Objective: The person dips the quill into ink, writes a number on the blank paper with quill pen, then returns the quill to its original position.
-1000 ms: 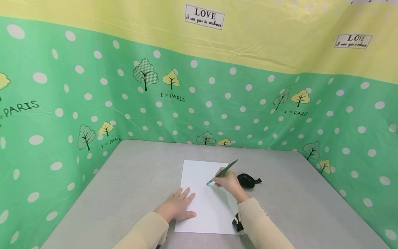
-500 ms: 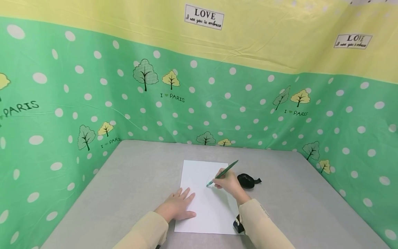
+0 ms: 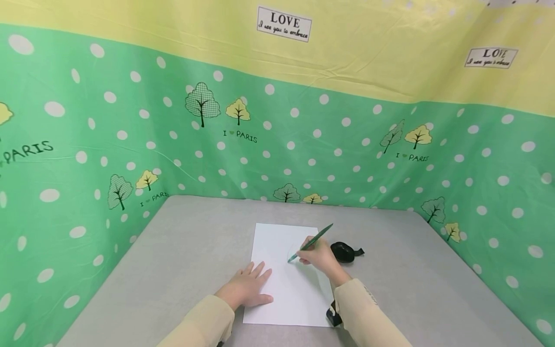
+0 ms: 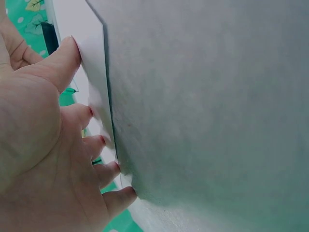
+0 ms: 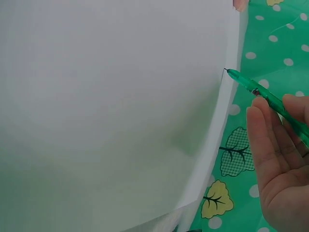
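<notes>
Since the earlier frames the right hand (image 3: 320,255) has slid slightly nearer along the sheet, drawing the tip of the slim green plastic pen (image 3: 310,243) with it, and a faint curved green line now shows on the paper beside the tip. That hand grips the pen in a writing pinch, the barrel slanting up to the far right, which keeps the point pressed on the flat white rectangular sheet of paper (image 3: 284,284). The left hand (image 3: 247,288) lies open and flat, fingers spread over the sheet's near left edge, apparently to stop it sliding under the pen strokes. Both arms wear pale beige sleeves (image 3: 366,315). The paper lies in the middle of a grey felt-like tabletop (image 3: 173,255). Just right of the right hand rests a small black rounded object (image 3: 344,251), too small to identify. Green polka-dot cloth printed with trees (image 3: 329,144) walls in the table's left, far and right sides.
</notes>
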A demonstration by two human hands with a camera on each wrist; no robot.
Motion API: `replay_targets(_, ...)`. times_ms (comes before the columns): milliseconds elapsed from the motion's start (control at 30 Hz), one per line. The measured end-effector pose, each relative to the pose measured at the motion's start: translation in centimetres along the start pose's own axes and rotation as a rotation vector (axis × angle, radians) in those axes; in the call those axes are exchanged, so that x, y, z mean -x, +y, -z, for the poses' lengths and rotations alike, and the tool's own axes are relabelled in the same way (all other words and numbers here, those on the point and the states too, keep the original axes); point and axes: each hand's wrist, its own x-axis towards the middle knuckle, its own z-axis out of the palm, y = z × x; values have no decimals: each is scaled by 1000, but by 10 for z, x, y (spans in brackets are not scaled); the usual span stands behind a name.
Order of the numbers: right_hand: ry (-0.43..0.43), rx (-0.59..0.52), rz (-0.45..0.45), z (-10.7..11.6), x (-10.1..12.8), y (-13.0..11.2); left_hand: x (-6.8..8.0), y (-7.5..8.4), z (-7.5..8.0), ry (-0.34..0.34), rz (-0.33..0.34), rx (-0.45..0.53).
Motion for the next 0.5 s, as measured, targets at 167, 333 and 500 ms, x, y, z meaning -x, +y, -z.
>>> replay_targets(167, -6, 14, 12, 1, 2, 0, 1, 0, 1, -1, 0, 6)
replay_targets(333, -5, 10, 11, 2, 3, -1, 1, 0, 1, 0, -8, 11)
replay_targets(500, -10, 16, 21, 3, 5, -1, 1, -1, 1, 2, -16, 8)
